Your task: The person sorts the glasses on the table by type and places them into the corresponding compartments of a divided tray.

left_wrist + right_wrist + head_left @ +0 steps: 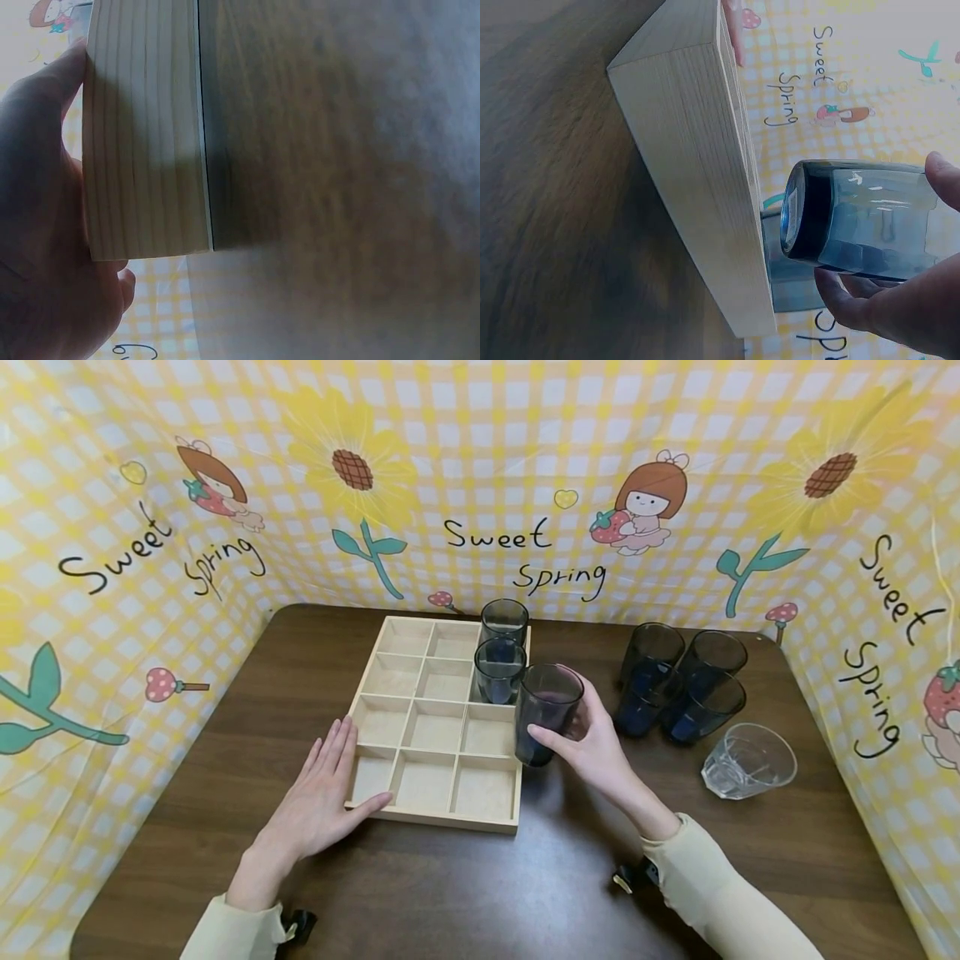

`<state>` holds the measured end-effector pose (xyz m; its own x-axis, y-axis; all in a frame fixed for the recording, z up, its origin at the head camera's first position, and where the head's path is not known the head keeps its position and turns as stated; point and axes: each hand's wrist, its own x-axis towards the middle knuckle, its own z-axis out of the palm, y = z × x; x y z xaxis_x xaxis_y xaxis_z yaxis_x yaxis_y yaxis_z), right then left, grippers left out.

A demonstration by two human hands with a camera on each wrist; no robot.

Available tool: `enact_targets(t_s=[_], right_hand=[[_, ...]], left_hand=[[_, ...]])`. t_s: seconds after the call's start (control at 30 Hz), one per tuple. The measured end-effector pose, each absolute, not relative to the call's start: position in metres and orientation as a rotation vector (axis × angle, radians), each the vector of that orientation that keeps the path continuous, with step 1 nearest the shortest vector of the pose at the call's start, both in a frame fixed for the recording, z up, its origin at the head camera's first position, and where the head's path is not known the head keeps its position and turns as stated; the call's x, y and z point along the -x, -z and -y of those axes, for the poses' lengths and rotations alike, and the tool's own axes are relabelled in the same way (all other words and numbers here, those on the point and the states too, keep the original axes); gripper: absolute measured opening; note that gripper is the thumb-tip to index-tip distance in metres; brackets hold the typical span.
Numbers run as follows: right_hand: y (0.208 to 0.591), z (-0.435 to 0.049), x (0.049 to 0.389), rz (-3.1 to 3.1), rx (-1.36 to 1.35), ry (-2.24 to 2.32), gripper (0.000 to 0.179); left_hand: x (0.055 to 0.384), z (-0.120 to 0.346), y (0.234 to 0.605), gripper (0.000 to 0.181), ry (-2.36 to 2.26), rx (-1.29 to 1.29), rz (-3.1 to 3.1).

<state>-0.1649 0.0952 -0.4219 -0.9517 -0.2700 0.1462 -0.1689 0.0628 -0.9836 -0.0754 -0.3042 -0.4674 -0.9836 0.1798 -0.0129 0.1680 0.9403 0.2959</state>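
Observation:
My right hand (600, 756) grips a dark tinted drinking glass (547, 714), thumb on the near side. The glass is at the right edge of a pale wooden compartment box (450, 820). In the right wrist view, the held glass (877, 217) shows its base raised above the box's side wall (697, 165). Two tinted glasses, a nearer one (498, 677) and a farther one (504, 618), stand in the back compartments of the right column. With fingers straight along the left side, my left hand (315, 802) rests on the box, its thumb across the front-left corner.
Several more tinted glasses (701, 697) stand close together on the right of the brown table (442, 893). Just in front of them is a clear glass tumbler (750, 764). A yellow checked cloth (465, 468) surrounds the table's back and sides.

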Motion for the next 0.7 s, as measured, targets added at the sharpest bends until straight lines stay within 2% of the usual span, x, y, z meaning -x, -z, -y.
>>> enact_targets(t_s=[0.7], right_hand=[[0.433,-0.052,0.180,-2.154,0.466,2.084,0.088]], left_hand=[[0.075,0.304,0.466,0.118,-0.470,-0.270,-3.044]])
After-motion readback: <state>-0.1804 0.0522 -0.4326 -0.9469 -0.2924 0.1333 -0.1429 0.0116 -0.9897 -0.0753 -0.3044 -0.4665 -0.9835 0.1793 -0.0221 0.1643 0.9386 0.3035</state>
